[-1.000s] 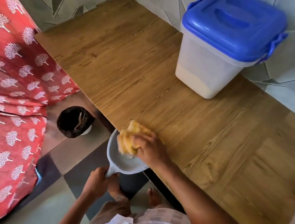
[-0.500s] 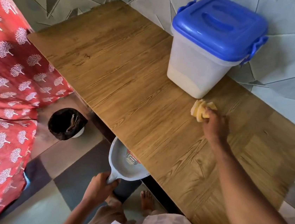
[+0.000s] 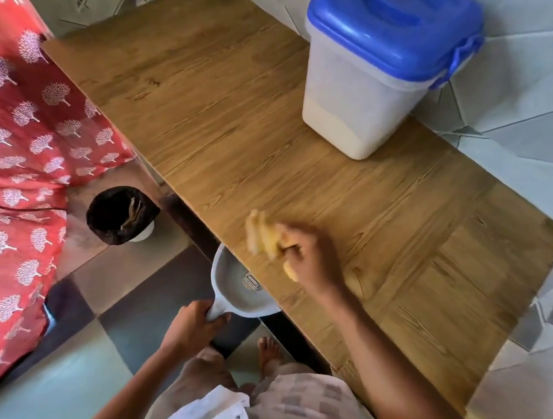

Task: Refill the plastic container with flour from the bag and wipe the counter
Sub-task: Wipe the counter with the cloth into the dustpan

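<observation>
A clear plastic container (image 3: 358, 96) with a closed blue lid (image 3: 395, 20) stands at the back right of the wooden counter (image 3: 220, 95), with flour low inside it. My right hand (image 3: 304, 257) grips a yellow cloth (image 3: 262, 233) and presses it on the counter near the front edge; both are motion-blurred. My left hand (image 3: 192, 325) holds the handle of a grey dustpan (image 3: 236, 289), whose pan sits just under the counter's front edge, below the cloth. No flour bag is in view.
A small bin with a black liner (image 3: 120, 215) stands on the floor left of the counter. A red patterned curtain (image 3: 3, 154) hangs at far left. A tiled wall (image 3: 529, 146) lines the counter's right side. My bare feet are by the counter base.
My right hand has swept the cloth from beside the container back toward the front edge above the dustpan. The left hand still holds the dustpan at the edge.
</observation>
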The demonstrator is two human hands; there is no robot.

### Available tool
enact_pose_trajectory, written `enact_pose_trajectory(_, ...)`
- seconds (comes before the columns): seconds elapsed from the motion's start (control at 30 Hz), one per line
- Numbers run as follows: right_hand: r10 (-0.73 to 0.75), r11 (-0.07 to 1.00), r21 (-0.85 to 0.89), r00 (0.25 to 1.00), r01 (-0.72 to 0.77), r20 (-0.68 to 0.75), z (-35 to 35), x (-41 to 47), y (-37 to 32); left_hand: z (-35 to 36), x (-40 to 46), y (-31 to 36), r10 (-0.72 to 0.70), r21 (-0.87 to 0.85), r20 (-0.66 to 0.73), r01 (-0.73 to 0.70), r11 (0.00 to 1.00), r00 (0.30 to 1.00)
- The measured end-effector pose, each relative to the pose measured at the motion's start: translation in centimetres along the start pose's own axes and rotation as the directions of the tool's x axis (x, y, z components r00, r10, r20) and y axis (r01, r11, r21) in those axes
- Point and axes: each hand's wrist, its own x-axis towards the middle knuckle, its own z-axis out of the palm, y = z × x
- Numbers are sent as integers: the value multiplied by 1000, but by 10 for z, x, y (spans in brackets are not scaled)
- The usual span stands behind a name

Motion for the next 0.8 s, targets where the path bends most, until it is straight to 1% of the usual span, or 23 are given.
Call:
enact_pose_trajectory(0.07,42,980,-182,983,-76,-180,-42,17,41,3,-1,0,-8,-8,-8,8,1000,1000)
enact_pose_trajectory(0.1,68,947,-290,966,-142,-250,-63,28,64,5,-1,-1,-18,-14,-9,17,1000,1000)
enact_pose_trajectory(0.13,116,902,-367,948,-226,-297,-83,36,90,6,-1,-3,-25,-20,-6,25,999,1000)
enact_pose_trajectory(0.17,189,857,-404,925,-320,-331,-101,43,116,7,-1,-4,-28,-18,-5,27,999,1000)
enact_pose_trajectory(0.23,378,780,-370,852,-504,-363,-120,46,159,9,-3,-3,-19,-8,-6,19,1000,1000)
enact_pose_trajectory(0.27,451,749,-342,814,-568,-366,-122,43,169,11,-5,-2,-15,-7,-6,15,1000,1000)
enact_pose_trajectory(0.3,483,734,-328,797,-594,-362,-117,38,171,13,-6,0,-11,-5,-9,11,1000,1000)
enact_pose_trajectory(0.33,486,736,-334,803,-589,-343,-105,32,165,15,-7,1,-9,-5,-12,9,1000,1000)
enact_pose_trajectory(0.37,450,765,-339,831,-548,-328,-89,25,152,16,-8,0,-13,-6,-14,13,1000,1000)
enact_pose_trajectory(0.43,297,862,-337,916,-379,-269,-49,3,111,19,-8,0,-24,-18,-15,24,1000,1000)
enact_pose_trajectory(0.5,129,947,-283,986,-155,-108,-11,-30,57,22,-9,2,-21,-32,-11,21,999,1000)
enact_pose_trajectory(0.57,5,986,-165,997,7,74,11,-60,13,22,-10,6,-12,-38,-17,11,999,1000)
enact_pose_trajectory(0.6,-30,995,-87,992,42,126,14,-66,4,23,-10,8,-13,-38,-21,12,999,1000)
enact_pose_trajectory(0.63,-48,998,-29,990,53,133,10,-67,4,23,-10,10,-17,-35,-21,16,999,1000)
enact_pose_trajectory(0.67,-55,998,-26,994,58,97,1,-61,11,23,-9,11,-20,-28,-23,19,999,1000)
enact_pose_trajectory(0.73,-30,993,-115,998,24,-53,-29,-34,34,22,-9,12,-31,-14,-24,31,999,999)
enact_pose_trajectory(0.8,66,959,-254,973,-122,-220,-70,6,64,22,-7,9,-35,-12,-18,35,999,999)
